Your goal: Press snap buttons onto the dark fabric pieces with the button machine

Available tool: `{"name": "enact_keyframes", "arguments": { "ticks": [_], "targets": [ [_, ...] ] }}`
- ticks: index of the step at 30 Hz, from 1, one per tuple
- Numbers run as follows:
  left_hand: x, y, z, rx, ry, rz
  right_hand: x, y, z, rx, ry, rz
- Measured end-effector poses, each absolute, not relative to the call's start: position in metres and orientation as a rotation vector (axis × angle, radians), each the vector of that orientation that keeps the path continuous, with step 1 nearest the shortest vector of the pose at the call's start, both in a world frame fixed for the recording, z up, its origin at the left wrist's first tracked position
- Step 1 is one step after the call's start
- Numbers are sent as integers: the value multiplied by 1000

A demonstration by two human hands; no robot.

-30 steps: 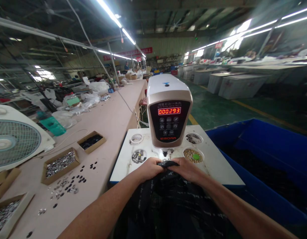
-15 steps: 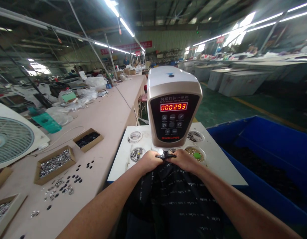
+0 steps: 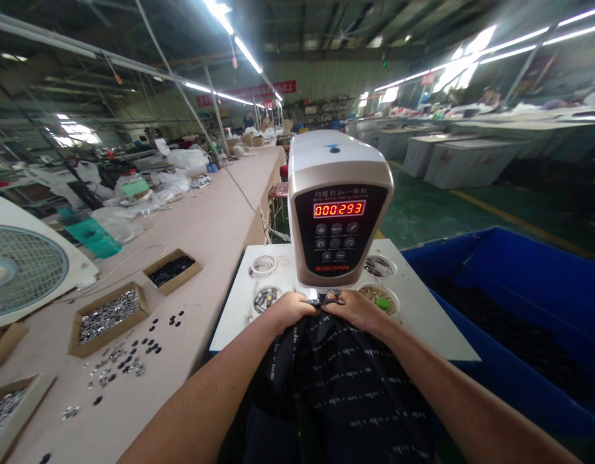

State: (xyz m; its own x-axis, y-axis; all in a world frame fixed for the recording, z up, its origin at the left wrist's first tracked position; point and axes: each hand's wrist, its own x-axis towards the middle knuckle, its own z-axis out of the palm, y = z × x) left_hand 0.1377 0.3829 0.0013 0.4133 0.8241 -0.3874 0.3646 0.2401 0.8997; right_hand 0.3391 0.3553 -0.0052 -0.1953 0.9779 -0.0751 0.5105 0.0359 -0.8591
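A black garment with small white lettering [image 3: 350, 374] hangs from both hands toward my lap. My left hand [image 3: 296, 309] pinches its upper edge just below the head of a button-fastening machine [image 3: 340, 193]. Close by on the right, my right hand [image 3: 350, 308] grips the same edge between thumb and fingers. The held cloth lies at the machine's working point, which is mostly hidden by the hands and the machine head. A red display on the machine reads 000293.
Beside my hands, the white machine table [image 3: 437, 322] has round wells with metal parts. On the left bench [image 3: 191, 258] stand boxes of silver snaps [image 3: 109, 316] and black pieces [image 3: 172, 270], with loose ones scattered, and a fan [image 3: 22, 264]. A blue bin [image 3: 510, 258] holds dark cloth at right.
Both hands keep their grip at the machine. The garment's cloth has shifted slightly and its folds lie differently. The display number is the same.
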Motion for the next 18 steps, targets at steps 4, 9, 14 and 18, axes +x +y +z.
{"name": "enact_keyframes", "arguments": {
  "ticks": [4, 9, 14, 18],
  "targets": [
    [137, 384, 0, 1309, 1145, 447, 337, 352, -18, -1494, -1709, 991],
    [133, 381, -3, 1312, 1150, 479, 330, 348, -17, -1575, -1677, 838],
    [131, 376, -13, 1358, 1195, 563, 326, 349, -15, -1670, -1640, 765],
    [130, 373, -26, 1411, 1267, 689, 325, 353, -21, -1712, -1636, 732]
  ]
}}
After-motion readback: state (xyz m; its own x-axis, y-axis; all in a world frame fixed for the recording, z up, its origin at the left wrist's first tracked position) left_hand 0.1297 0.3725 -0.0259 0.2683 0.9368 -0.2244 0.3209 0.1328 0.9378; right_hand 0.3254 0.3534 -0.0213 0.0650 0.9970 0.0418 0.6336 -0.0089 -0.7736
